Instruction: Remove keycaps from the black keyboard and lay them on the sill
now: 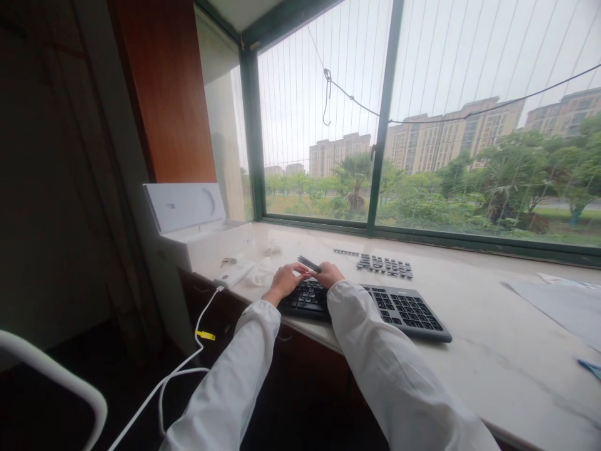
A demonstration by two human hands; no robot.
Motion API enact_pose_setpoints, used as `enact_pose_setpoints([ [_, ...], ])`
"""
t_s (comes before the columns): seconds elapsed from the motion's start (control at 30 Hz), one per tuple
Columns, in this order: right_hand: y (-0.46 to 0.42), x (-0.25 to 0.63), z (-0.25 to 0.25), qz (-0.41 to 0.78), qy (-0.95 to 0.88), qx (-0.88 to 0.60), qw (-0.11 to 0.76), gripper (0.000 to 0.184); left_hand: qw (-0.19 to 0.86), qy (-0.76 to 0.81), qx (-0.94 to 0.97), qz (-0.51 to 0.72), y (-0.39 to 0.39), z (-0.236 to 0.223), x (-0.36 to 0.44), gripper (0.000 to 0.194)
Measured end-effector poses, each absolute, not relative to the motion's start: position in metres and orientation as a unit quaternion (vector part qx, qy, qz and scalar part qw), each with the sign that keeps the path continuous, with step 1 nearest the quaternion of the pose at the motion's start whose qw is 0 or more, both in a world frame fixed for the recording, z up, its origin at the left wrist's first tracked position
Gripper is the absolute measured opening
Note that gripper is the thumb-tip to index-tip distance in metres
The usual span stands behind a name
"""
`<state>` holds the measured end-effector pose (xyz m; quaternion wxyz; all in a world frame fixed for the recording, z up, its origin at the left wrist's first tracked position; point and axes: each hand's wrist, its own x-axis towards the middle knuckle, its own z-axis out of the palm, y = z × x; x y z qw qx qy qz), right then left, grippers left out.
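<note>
A dark keyboard (434, 326) lies at the counter's front edge, with many key positions looking bare of caps. Over its left part, my right hand (330, 274) is closed on a slim dark bar-like thing (308, 263), which points up and to the left; its exact kind is unclear. My left hand (285, 283) is beside it, fingers bent inward and tips meeting near the bar's lower side. What those left fingertips pinch is too small to make out. Behind the keyboard, loose keycaps (385, 266) lie in rows, with a short line of small ones to their left.
An open white box (206, 244) stands at the counter's left end. A white device (235, 274) with keys on it has a white cable (201, 307) hanging down. Crumpled clear plastic (260, 272) lies nearby. Papers (554, 307) rest at right. A window runs behind.
</note>
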<state>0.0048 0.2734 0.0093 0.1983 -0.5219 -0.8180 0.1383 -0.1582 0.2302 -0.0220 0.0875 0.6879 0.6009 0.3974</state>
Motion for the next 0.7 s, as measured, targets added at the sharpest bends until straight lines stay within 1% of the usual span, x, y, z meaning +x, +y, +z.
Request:
enact_pose_setpoints([
  [0.13, 0.273, 0.006, 0.01, 0.145, -0.82, -0.515, 0.2, 0.041, 0.093, 0.596, 0.695, 0.392, 0.229, -0.022, -0.158, 0.026],
  [0.27, 0.274, 0.007, 0.007, 0.153, -0.826, -0.493, 0.224, 0.026, 0.083, 0.623, 0.681, 0.377, 0.226, -0.018, -0.155, 0.024],
  [0.33, 0.272, 0.009, 0.006, 0.129, -0.825, -0.498, 0.236, 0.021, 0.071, 0.641, 0.668, 0.372, 0.225, -0.017, -0.154, 0.023],
  [0.4, 0.267, 0.014, 0.007, 0.091, -0.82, -0.512, 0.24, 0.021, 0.059, 0.648, 0.665, 0.367, 0.225, -0.016, -0.154, 0.022],
  [0.53, 0.26, 0.042, 0.016, 0.032, -0.819, -0.531, 0.217, 0.023, 0.085, 0.637, 0.687, 0.34, 0.229, -0.015, -0.159, 0.024],
  [0.63, 0.263, 0.084, 0.027, 0.003, -0.82, -0.544, 0.177, 0.021, 0.13, 0.619, 0.714, 0.3, 0.235, -0.008, -0.164, 0.026],
  [0.7, 0.268, 0.118, 0.033, -0.007, -0.808, -0.568, 0.159, 0.02, 0.141, 0.605, 0.734, 0.273, 0.241, -0.002, -0.165, 0.026],
])
